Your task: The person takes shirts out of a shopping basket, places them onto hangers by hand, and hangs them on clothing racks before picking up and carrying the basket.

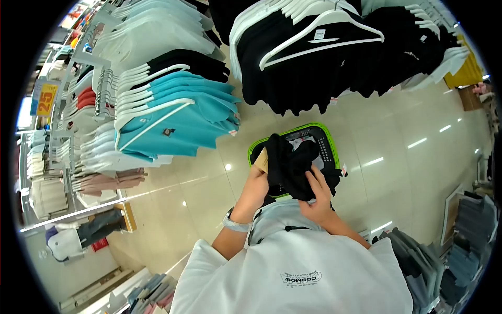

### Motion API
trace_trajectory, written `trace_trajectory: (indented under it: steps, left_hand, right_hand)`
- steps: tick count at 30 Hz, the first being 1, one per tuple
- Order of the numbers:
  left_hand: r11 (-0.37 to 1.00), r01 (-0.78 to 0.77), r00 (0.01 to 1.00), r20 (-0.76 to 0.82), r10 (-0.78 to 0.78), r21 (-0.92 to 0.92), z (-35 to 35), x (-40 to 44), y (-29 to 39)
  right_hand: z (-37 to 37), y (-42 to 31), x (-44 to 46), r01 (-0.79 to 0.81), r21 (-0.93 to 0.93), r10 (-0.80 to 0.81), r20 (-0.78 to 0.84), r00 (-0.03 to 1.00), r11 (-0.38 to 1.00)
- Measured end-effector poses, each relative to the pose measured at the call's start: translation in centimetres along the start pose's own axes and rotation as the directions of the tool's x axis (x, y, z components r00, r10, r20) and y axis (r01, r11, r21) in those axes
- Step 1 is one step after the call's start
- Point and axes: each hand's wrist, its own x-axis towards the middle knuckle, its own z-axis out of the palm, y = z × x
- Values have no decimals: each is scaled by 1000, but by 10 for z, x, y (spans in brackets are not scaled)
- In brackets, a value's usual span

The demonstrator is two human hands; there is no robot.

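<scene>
A black garment [286, 170] is bunched up in front of my body, above a dark shopping basket with a bright green rim [330, 137]. My left hand [254, 188] grips the garment's left edge, beside a tan card tag [262, 160]. On the other side, my right hand [317, 198] holds the cloth with its fingers bent over the folds. Part of the fingertips on both hands is hidden by the fabric. Inside the basket, some light patterned items [302, 141] show past the garment; I cannot make out what they are.
Black tops [308, 68] on white hangers hang ahead, with turquoise tops [180, 123] to the left. A price sign [45, 99] reads 25. Folded grey clothes [418, 261] lie at lower right. A mannequin [65, 243] stands at lower left. Shiny tiled floor [387, 136] lies between the racks.
</scene>
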Motion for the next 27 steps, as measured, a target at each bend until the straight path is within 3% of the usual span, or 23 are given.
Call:
trace_trajectory:
  steps: [3, 5, 7, 9, 10, 12, 14, 16, 18, 19, 20, 21, 22, 25, 26, 27]
  left_hand:
    - [998, 57, 996, -72, -59, -32, 16, -3, 10]
    - [995, -33, 993, -112, 22, -93, 27, -7, 19]
    - [972, -160, 972, -201, 124, -172, 37, -13, 25]
    - [967, -217, 967, -163, 194, -134, 41, -17, 27]
    - [965, -236, 966, -133, 221, -113, 43, -20, 29]
    - [965, -249, 966, -97, 241, -81, 43, -25, 30]
    - [968, -244, 969, -25, 246, 58, 31, -32, 27]
    - [964, -234, 971, -18, 238, 127, 39, -43, 33]
    - [936, -193, 981, 35, 191, 294, 42, -53, 31]
    - [909, -179, 984, 62, 168, 377, 43, -56, 32]
    - [823, -335, 942, 171, 288, 459, 50, -60, 41]
    - [793, -354, 935, 208, 288, 495, 48, -61, 39]
    - [834, -349, 937, 176, 302, 427, 47, -62, 34]
    - [904, -290, 956, 55, 287, 314, 40, -60, 32]
    - [922, -256, 964, 8, 265, 291, 37, -60, 32]
    - [926, -263, 961, -12, 276, 272, 32, -56, 28]
  right_hand:
    - [-31, 1, 4, 8, 110, -4, -31, 1000, 994]
    - [-49, 10, -1, -26, 229, 37, -42, 998, 973]
    - [-61, 22, -13, -170, 432, 129, 123, 984, 886]
    - [-73, 31, -21, -96, 466, 37, 134, 990, 880]
    - [-86, 32, -12, -153, 506, -33, 340, 940, 849]
    - [-111, 29, 23, -279, 539, -201, 667, 717, 795]
    - [-109, 20, 32, -83, 529, -99, 307, 947, 845]
    - [-104, -1, 49, 11, 392, 26, -89, 996, 920]
    - [-99, -35, 72, 131, 195, -120, -66, 991, 972]
    - [-96, -48, 75, 111, 179, -118, 25, 993, 977]
    - [-94, -60, 77, 94, 160, -114, 116, 987, 983]
    - [-91, -68, 75, -20, 209, -39, 278, 960, 978]
    - [-84, -72, 75, -1, 206, -51, 249, 967, 979]
    - [-81, -62, 54, -304, 281, 246, 222, 943, 910]
    - [-76, -62, 50, -194, 251, 165, 130, 978, 948]
    - [-77, -67, 48, 50, 113, -61, 93, 994, 992]
